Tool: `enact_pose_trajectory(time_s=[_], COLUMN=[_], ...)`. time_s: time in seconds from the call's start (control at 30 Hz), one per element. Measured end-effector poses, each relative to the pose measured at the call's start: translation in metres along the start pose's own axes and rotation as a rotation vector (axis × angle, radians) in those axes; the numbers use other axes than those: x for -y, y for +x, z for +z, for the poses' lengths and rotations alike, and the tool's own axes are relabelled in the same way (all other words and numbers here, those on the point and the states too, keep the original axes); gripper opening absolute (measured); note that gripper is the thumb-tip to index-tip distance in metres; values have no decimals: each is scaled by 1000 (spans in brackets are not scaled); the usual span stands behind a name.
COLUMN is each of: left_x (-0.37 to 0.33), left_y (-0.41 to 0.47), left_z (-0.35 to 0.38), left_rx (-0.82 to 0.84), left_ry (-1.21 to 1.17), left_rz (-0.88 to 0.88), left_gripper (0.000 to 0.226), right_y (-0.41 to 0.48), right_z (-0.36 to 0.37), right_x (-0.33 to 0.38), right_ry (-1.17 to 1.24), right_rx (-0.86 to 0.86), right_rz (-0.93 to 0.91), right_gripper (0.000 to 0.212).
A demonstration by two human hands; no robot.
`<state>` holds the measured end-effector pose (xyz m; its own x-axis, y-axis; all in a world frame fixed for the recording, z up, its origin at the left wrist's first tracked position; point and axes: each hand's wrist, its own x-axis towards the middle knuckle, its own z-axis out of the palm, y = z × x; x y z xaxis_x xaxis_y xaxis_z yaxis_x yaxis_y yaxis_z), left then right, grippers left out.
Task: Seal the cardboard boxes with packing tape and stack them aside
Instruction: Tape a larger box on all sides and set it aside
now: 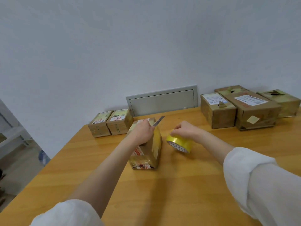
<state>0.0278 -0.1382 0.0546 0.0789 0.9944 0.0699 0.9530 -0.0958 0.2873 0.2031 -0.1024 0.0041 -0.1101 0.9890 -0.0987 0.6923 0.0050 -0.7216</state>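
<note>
While the left hand (pixel 143 131) rests on top of the box (pixel 146 154) in the middle of the table (pixel 162 193), its fingers are curled round the handle of a knife (pixel 158 121), whose grey blade points up and away towards the wall. The box lies lengthwise, its near end wrapped in glossy tape with red-and-white print, and a yellow strip covers the upper part of its right side. Just to the right of it a roll of tape (pixel 179 143) (yellow, with a patterned core) stands tilted on the table. The right hand (pixel 184 128) grasps the roll from above, fingertips pinching its upper edge. Whether a strip runs from the roll to the box cannot be told. Both forearms are bare below rolled white sleeves (pixel 254 176).

At the far left edge of the table two small boxes (pixel 100 124) sit side by side, touching, each with a label on top. At the far right a cluster of larger boxes (pixel 254 111) stands close together, taped and labelled, some with torn tabs sticking up. A pale panel (pixel 162 101) is set in the wall behind the table, between the two groups.
</note>
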Motion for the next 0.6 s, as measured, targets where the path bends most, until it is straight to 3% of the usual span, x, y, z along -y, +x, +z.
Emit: enact_pose_trajectory(time_s=[0.13,0.3,0.47,0.6], left_x=[7,1,-3,-4], left_y=[-2,-10,-13,-13], left_z=[-3,5,13,18], left_rx=[-9,22,-8,-18], left_ry=[-15,30,91,127], left_rz=[-1,45,65,75], left_gripper=[35,26,21,19], right_y=[-5,-15,-22,-28], right_z=[-13,-19,-26,-34], right_x=[-4,-22,-23,-15], right_ry=[-4,-55,-184,-304], right_rx=[3,-16,-67,-108], right_rz=[20,-25,0,37], right_gripper=[30,47,27,28])
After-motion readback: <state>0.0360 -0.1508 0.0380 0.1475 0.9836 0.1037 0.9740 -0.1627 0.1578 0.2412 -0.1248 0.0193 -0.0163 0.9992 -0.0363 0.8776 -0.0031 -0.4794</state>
